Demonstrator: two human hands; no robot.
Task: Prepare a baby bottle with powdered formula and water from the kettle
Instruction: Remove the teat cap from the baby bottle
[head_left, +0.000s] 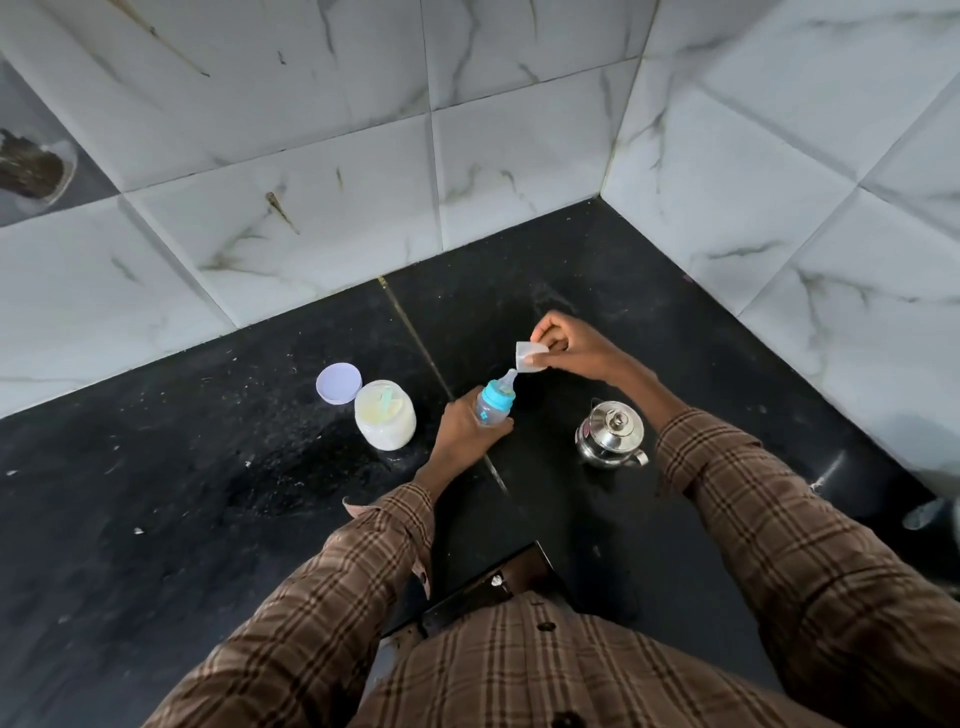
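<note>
The left hand grips the baby bottle low on its body, fingers curled round it, standing it on the black worktop with its teal collar and teat tilted toward the far right. The right hand pinches a clear cap just beyond the teat tip. Left of the bottle stands an open formula jar with a scoop inside, its lid beside it. A steel kettle sits to the right.

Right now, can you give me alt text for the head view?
Left hand holds a baby bottle upright on a black counter while the right hand holds its clear cap beside the teat. An open formula jar stands left, a steel kettle right.
</note>
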